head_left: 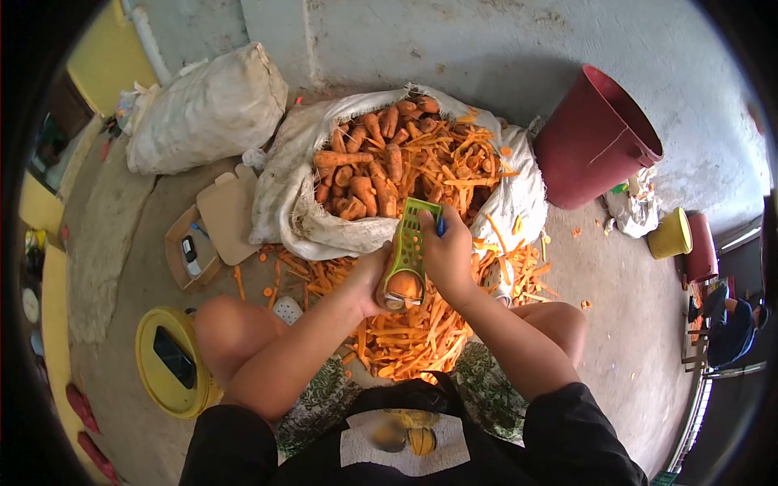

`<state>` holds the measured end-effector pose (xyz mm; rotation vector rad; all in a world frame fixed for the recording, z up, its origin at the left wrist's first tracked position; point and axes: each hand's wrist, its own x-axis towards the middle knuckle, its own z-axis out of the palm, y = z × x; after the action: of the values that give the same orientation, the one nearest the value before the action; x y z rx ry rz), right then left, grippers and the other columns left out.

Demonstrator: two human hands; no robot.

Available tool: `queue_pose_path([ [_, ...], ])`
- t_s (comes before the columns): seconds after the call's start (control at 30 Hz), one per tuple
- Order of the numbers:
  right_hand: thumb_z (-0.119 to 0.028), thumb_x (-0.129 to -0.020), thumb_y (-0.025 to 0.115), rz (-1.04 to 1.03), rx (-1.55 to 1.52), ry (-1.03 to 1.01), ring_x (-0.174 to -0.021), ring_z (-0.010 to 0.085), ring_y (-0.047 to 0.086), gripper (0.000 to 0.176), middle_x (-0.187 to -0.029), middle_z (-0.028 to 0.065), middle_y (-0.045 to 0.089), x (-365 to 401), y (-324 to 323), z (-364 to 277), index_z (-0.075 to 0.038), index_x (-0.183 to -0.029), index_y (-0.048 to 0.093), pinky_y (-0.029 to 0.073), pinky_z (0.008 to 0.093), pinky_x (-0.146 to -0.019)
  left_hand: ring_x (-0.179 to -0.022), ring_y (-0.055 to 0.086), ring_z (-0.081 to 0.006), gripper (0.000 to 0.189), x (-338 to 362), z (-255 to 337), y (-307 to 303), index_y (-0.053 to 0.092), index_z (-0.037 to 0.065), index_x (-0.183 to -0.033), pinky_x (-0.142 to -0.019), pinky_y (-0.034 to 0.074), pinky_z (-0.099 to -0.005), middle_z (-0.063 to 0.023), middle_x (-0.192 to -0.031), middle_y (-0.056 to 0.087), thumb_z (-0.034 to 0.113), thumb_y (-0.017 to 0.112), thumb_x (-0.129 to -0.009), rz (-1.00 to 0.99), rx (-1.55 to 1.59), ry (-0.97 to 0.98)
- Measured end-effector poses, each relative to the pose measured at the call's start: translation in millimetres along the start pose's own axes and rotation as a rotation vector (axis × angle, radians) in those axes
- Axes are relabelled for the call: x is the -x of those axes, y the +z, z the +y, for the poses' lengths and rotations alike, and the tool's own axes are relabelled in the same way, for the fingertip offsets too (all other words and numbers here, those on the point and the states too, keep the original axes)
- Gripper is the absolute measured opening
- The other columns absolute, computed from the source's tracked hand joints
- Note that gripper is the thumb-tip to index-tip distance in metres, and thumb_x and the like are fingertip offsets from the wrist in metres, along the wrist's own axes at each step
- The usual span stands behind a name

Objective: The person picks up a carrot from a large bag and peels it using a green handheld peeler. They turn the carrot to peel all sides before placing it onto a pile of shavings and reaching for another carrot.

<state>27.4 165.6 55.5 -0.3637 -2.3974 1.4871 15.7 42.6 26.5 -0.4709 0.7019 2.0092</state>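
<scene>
My left hand (371, 279) is closed around a carrot (403, 285), whose cut lower end points toward me. Fingers of my right hand (448, 253) wrap the side of a green plastic peeler (412, 235) with rows of holes. The peeler's open lower frame lies over the carrot. A small blue piece (441, 226) shows by my right thumb. Below both hands, a heap of orange carrot strips (413, 340) covers the floor between my legs. Just beyond them, an open white sack (284, 202) holds whole carrots (362, 193) and more cut strips (458, 158).
A yellow bucket (150, 381) with a phone (174, 356) on its lid stands at my left, near a cardboard box (180, 243). A full sack (207, 109) leans at the back left. A large red bin (587, 146) tilts against the wall. A person (733, 332) is far right.
</scene>
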Motion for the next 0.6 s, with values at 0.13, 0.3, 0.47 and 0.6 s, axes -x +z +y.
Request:
queue_pose_path([
  [0.13,-0.02,-0.086,0.053,-0.031,0.099,0.069,-0.048,0.0132,0.037,0.023,-0.054,0.0071,0.043,-6,2,8,0.002,-0.079,0.05,0.035,0.0298,-0.047,-0.082,0.058,-0.0175,0.037,-2,3,0,0.043,0.006,-0.108,-0.072,0.051,-0.0347,-0.0078,-0.093,0.055,0.029,0.017,-0.095,0.035,-0.076,0.017],
  [0.3,-0.019,-0.086,0.052,0.002,0.11,-0.046,-0.047,0.0309,0.049,0.023,-0.053,0.0179,0.048,-13,8,24,0.001,-0.076,0.046,0.036,0.0389,-0.044,-0.082,0.058,-0.0172,0.037,-10,4,-6,0.043,0.005,-0.108,-0.072,0.051,-0.0345,-0.0081,-0.094,0.055,0.027,0.016,-0.095,0.042,-0.086,0.037],
  [0.47,-0.019,-0.084,0.053,0.053,0.186,-0.044,-0.054,0.0338,0.054,0.023,-0.059,0.0194,0.053,-27,13,47,0.001,-0.075,0.046,0.039,0.0416,-0.048,-0.078,0.06,-0.019,0.036,-20,4,-22,0.046,0.004,-0.106,-0.068,0.052,-0.0348,-0.0101,-0.092,0.058,0.033,0.027,-0.094,0.024,-0.148,0.072],
  [0.6,-0.022,-0.084,0.052,0.373,0.303,0.225,-0.063,0.0359,0.056,0.024,-0.068,0.0198,0.056,-100,-31,116,0.001,-0.08,0.048,0.041,0.0445,-0.055,-0.073,0.061,-0.0207,0.041,11,-26,1,0.046,0.002,-0.107,-0.065,0.052,-0.0327,-0.0162,-0.087,0.06,0.037,0.034,-0.092,0.039,-0.461,-0.068],
])
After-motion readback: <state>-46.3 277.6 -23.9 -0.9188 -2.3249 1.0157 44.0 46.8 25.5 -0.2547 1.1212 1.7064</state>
